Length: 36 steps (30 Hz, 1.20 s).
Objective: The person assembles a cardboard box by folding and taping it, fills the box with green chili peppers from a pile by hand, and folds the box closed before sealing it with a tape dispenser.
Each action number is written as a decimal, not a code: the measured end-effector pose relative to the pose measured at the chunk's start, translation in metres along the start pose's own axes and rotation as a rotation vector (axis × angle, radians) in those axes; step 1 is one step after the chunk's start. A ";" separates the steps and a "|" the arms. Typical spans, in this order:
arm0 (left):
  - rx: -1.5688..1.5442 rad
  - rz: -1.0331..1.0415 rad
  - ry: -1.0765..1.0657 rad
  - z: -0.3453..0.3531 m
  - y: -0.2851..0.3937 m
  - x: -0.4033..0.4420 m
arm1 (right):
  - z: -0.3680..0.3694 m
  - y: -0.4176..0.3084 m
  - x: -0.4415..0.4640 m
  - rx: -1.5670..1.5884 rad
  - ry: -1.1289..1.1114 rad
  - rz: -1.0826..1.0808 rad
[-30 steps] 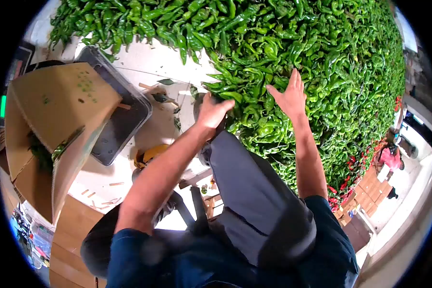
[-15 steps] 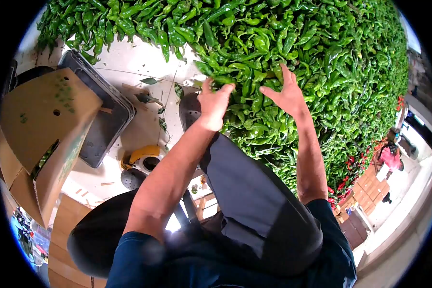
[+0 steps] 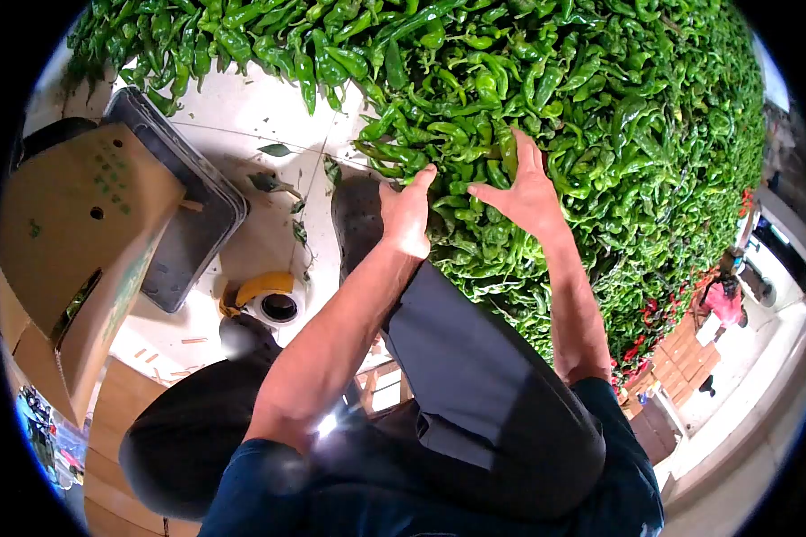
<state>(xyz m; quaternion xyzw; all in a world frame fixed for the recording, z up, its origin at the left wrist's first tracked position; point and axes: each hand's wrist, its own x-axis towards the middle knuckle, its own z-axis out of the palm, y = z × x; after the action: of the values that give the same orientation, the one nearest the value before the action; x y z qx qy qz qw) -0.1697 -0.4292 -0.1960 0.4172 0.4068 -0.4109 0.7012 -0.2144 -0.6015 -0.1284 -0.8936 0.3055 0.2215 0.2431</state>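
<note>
A broad heap of green peppers [image 3: 618, 170] spreads in front of me. My left hand [image 3: 407, 217] is at the heap's near left edge, thumb and fingers apart, close beside a few green peppers [image 3: 401, 159]. Over the heap to its right is my right hand [image 3: 527, 192], open, with the thumb spread away from the straight fingers. Those fingertips touch or nearly touch peppers; I cannot tell which. Between the two hands lie more loose peppers [image 3: 455, 170]. Neither hand visibly lifts anything.
On the left stand a cardboard box [image 3: 81, 206] and dark stacked trays [image 3: 192, 242]. A tape roll [image 3: 279, 308] with a yellow tape dispenser [image 3: 264, 285] lies on the floor [image 3: 242, 134], near fallen leaves [image 3: 273, 150]. Far right, a person in pink [image 3: 725, 302] is near cartons [image 3: 681, 362].
My left hand has lowered slightly toward me, its fingers now less visible. My right hand has shifted a little left and down, still spread. The view has moved slightly.
</note>
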 end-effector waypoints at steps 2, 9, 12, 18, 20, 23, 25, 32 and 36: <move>0.021 -0.023 0.016 -0.002 -0.004 0.004 | 0.013 -0.003 0.000 -0.042 0.073 0.024; -0.065 -0.068 -0.032 -0.006 0.015 0.016 | 0.012 -0.023 -0.004 0.066 -0.005 0.076; -0.075 -0.178 -0.154 -0.023 0.011 0.045 | 0.027 -0.023 -0.011 -0.002 0.042 0.070; -0.214 -0.299 -0.189 0.007 0.031 0.057 | 0.018 -0.022 0.001 0.116 -0.016 0.023; -0.055 -0.215 0.138 0.026 0.008 0.086 | 0.020 -0.016 0.001 0.138 0.005 0.010; 0.136 -0.125 0.436 0.047 0.017 0.076 | 0.031 -0.004 0.012 0.244 0.024 -0.017; 0.107 -0.054 0.450 0.045 0.013 0.078 | 0.037 0.001 0.019 0.317 0.000 -0.005; -0.125 -0.102 -0.042 0.001 0.015 0.040 | 0.038 -0.052 -0.022 0.221 -0.046 0.088; -0.121 -0.116 -0.158 -0.010 0.015 0.033 | 0.050 -0.058 -0.032 0.080 -0.005 0.045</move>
<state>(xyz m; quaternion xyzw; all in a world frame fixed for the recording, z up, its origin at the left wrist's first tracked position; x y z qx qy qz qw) -0.1475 -0.4228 -0.2254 0.3162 0.3975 -0.4571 0.7301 -0.2121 -0.5188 -0.1331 -0.8755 0.3335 0.2168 0.2743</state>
